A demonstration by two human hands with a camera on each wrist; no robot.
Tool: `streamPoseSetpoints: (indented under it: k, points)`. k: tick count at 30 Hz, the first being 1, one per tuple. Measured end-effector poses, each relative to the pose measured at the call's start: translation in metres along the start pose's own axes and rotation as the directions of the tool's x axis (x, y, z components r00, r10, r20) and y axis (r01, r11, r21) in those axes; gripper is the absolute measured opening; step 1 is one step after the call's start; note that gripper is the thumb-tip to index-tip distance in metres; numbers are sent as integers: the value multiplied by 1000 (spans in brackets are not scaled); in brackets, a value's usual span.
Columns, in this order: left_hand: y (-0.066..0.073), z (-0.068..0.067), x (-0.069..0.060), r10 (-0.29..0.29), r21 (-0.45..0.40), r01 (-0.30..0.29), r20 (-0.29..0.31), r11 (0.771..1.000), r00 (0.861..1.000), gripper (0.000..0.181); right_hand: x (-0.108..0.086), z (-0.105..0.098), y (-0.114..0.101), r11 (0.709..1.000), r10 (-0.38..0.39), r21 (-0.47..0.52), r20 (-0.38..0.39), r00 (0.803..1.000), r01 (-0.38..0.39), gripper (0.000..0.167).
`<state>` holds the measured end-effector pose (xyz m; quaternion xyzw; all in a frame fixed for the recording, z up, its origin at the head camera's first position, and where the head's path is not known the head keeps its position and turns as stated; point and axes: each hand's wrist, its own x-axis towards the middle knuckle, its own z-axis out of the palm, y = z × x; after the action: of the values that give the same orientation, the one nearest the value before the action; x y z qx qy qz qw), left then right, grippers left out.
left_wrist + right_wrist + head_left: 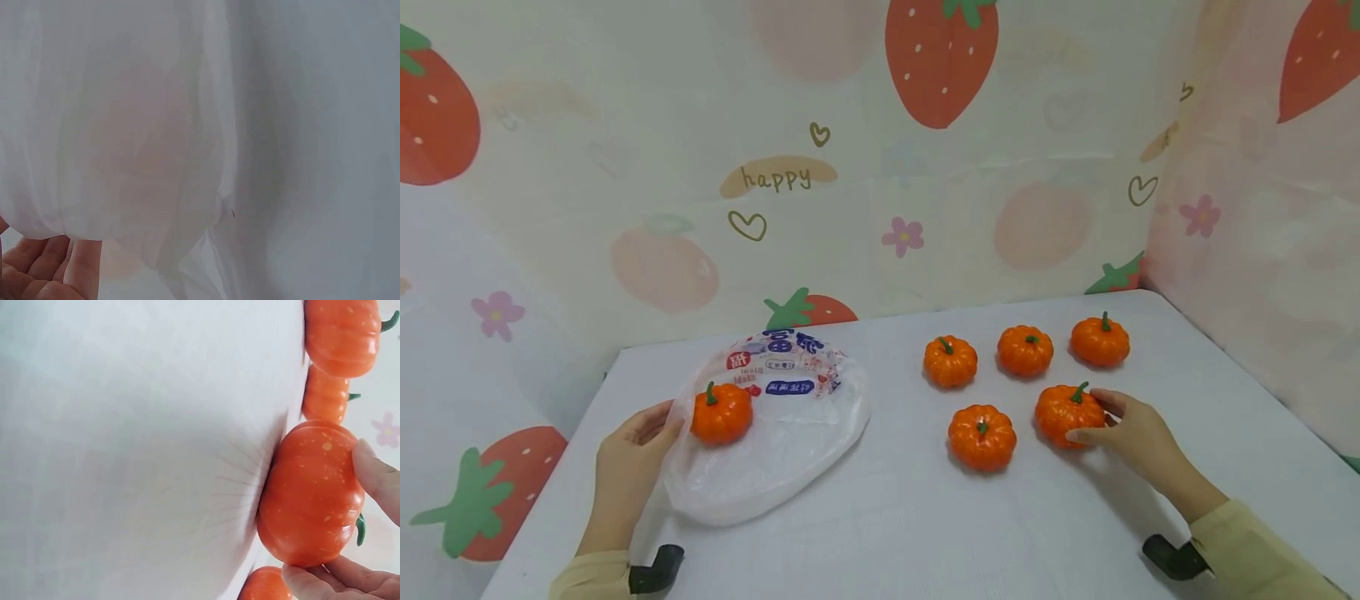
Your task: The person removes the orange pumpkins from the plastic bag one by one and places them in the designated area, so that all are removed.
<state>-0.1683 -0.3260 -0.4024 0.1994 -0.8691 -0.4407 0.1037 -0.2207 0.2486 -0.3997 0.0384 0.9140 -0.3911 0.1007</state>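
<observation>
At the left, my left hand (636, 450) pinches the near-left edge of a clear plastic bag (775, 475) with blue and red print. An orange toy pumpkin (722, 414) with a green stem lies in the bag's open mouth, close to those fingers. My right hand (1138, 433) grips another toy pumpkin (1063, 417) by its right side, thumb in front and fingers behind. That pumpkin (312, 494) fills the space between thumb and fingers in the right wrist view. Bag film (137, 137) covers most of the left wrist view, with curled fingers (50, 269) at its lower left.
Just left of the gripped pumpkin sits one more pumpkin (982, 438). Behind stand a left pumpkin (951, 362), a middle pumpkin (1025, 351) and a right pumpkin (1100, 341). The white table (895, 533) meets a patterned backdrop (865, 275) behind.
</observation>
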Motion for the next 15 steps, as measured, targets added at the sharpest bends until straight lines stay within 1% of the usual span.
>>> streamPoseSetpoints:
  k: [4,6,8,11,13,15]
  points:
    - [-2,-2,-1,-10,-10,10,-1,1000,1000,61,0,-1,-3,1000,-12,-25,9,1000,12,98]
    - [-3,-2,0,-5,-16,5,3,1000,1000,62,-2,-3,-6,999,-21,-48,-4,1000,21,100]
    - [-3,-3,1,5,-20,-5,3,1000,1000,62,-6,-5,-11,998,-35,-59,-34,999,33,102]
    - [-4,-3,1,13,-23,-13,5,1000,1000,62,-14,-3,-25,994,-108,-32,-112,988,105,99]
    - [-4,-3,1,9,-31,-9,2,999,1000,62,-21,1,-39,986,-165,2,-156,974,168,97]
    - [-4,-2,1,1,-34,-1,1,999,1000,62,-26,9,-55,971,-226,36,-186,956,237,93]
